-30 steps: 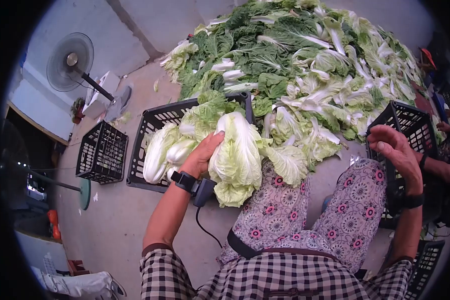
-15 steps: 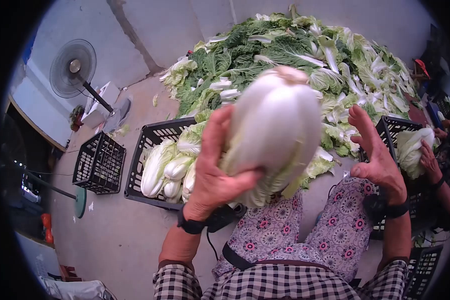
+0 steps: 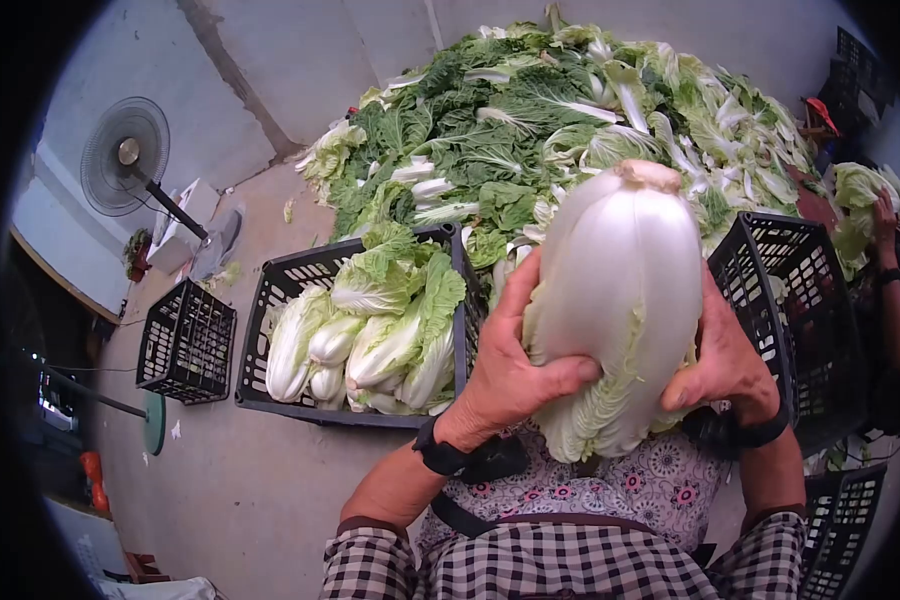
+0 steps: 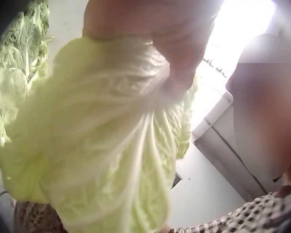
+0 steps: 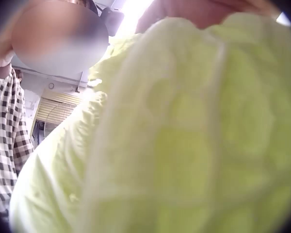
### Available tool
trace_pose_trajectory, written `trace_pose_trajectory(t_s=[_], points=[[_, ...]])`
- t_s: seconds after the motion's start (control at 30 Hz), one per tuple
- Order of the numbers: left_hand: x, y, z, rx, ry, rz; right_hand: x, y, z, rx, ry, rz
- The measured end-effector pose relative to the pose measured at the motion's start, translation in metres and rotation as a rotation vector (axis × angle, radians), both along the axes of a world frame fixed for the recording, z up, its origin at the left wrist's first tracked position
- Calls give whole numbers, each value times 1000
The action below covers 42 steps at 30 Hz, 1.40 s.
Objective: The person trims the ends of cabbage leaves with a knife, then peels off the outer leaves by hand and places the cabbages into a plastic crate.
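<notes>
A large napa cabbage (image 3: 615, 290) stands over the lap with its cut stem end up and its leafy end down. My left hand (image 3: 515, 370) grips its left side, thumb across the front. My right hand (image 3: 725, 355) holds the other side, fingers hidden behind the head and thumb at the lower front. In the left wrist view pale ribbed leaves (image 4: 111, 141) hang below the hand (image 4: 155, 34). The right wrist view is mostly filled by blurred yellow-green leaf (image 5: 194, 131), with part of the hand (image 5: 199, 12) at the top.
A black crate (image 3: 330, 412) with several napa cabbages (image 3: 385, 350) stands at left, a smaller crate (image 3: 185, 340) beyond it. Loose leaves (image 3: 530, 130) are heaped ahead. Another crate (image 3: 785, 290) stands at right, near another person's hand (image 3: 885, 225) on a cabbage. A fan (image 3: 125, 155) stands back left.
The cabbage has come up from beside the left crate to over the lap, turned stem end up. My right hand, free before, has closed in on its right side.
</notes>
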<state>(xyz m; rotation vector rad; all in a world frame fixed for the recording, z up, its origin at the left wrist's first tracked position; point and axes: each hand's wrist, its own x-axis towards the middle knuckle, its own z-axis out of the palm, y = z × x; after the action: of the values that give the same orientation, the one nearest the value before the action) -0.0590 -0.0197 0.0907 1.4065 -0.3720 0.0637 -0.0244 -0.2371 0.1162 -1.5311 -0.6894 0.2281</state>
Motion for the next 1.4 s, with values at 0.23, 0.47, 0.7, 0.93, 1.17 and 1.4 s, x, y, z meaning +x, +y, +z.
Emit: trace_pose_trajectory(t_s=[0.23, 0.47, 0.7, 0.93, 1.17, 1.4], points=[[-7, -13, 1, -229, 77, 184, -7, 11, -14, -7, 112, 152], [4, -5, -8, 196, -21, -69, -7, -2, -12, -19, -64, -288], [1, 18, -21, 449, 76, -251, -11, -89, 9, 113, -344, -830], [-2, 47, -41, 306, 303, -183, 10, -236, 20, -38, -437, -1251], [6, 77, -70, 275, 298, -134, 28, -361, -75, -417, -290, -1193], [12, 128, -81, 327, 304, 36, 42, -402, -140, -679, -31, -1131]])
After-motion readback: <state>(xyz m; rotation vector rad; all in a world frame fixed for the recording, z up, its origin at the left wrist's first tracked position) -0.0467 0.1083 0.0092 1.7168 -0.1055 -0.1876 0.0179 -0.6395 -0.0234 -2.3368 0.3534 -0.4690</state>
